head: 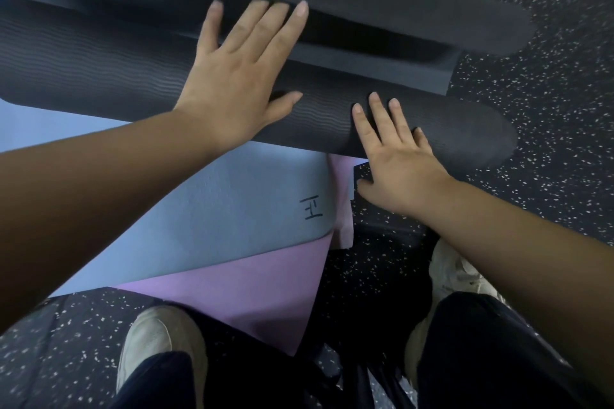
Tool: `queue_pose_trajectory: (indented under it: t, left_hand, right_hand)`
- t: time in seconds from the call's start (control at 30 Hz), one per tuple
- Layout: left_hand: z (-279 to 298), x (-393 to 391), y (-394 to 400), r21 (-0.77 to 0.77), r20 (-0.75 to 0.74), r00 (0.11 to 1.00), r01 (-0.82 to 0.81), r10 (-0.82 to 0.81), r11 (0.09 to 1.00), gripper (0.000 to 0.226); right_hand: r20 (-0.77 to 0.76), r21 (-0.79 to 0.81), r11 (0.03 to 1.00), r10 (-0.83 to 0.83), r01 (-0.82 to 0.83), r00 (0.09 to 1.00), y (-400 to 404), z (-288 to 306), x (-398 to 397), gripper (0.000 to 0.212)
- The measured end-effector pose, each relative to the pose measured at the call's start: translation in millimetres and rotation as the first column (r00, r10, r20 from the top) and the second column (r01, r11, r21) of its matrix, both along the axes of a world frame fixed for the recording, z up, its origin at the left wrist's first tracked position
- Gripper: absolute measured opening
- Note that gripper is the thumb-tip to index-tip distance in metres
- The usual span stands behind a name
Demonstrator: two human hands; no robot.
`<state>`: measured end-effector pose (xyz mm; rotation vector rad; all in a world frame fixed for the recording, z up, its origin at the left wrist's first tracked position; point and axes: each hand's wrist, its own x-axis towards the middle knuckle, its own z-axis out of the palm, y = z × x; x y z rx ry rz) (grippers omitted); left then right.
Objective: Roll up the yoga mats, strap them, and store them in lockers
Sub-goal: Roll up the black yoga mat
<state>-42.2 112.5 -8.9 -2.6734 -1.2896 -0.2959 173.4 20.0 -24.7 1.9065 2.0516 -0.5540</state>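
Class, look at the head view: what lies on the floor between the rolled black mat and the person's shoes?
In the head view, a flat blue mat overlapping a purple mat lies between them.

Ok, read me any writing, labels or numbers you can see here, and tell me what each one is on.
"王" or similar: one hand-drawn black mark, seen turned sideways, near the corner of the flat light blue foam yoga mat; the reading is uncertain.
No other text shows on the black rolled ribbed yoga mat, the purple mat or the shoes.
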Motion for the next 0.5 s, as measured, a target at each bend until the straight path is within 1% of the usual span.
queue_pose_trajectory:
  t: [0.13,0.2,0.27,0.33,0.43,0.5]
  left_hand:
    - [0.8,5.2,-8.0,0.058,0.084,0.996,0.003,-0.008,0.998,0.079]
    - [-4.6,2.7,-17.1,0.049,0.133,0.991,0.002,-0.008,0.999,0.079]
    - [-12.1,-3.6,-27.3,0.02,0.149,0.989,0.009,-0.012,1.0,0.079]
    - [-21.3,-11.7,-35.5,-0.014,0.109,0.994,0.018,-0.016,1.0,0.078]
    - [-32.3,-22.7,-40.5,-0.074,0.009,1.0,0.02,-0.02,0.997,0.075]
    - [-34.1,-25.6,-39.3,-0.067,-0.002,0.999,0.036,-0.036,0.997,0.07]
  right_hand:
    - [-0.036,-0.025,1.0,-0.011,0.01,0.999,11.0,5.3,7.1,0.1]
    - [-0.065,-0.038,0.999,-0.026,0.024,0.998,14.0,6.6,9.6,0.099]
    - [-0.091,-0.049,0.998,-0.036,0.032,0.995,14.6,6.5,10.9,0.099]
    - [-0.103,-0.051,0.998,-0.038,0.032,0.994,13.8,5.6,12.4,0.098]
    - [-0.117,-0.043,0.998,-0.04,0.036,0.992,13.3,4.7,13.8,0.097]
    - [-0.121,-0.044,0.998,-0.042,0.037,0.992,12.4,3.8,13.0,0.096]
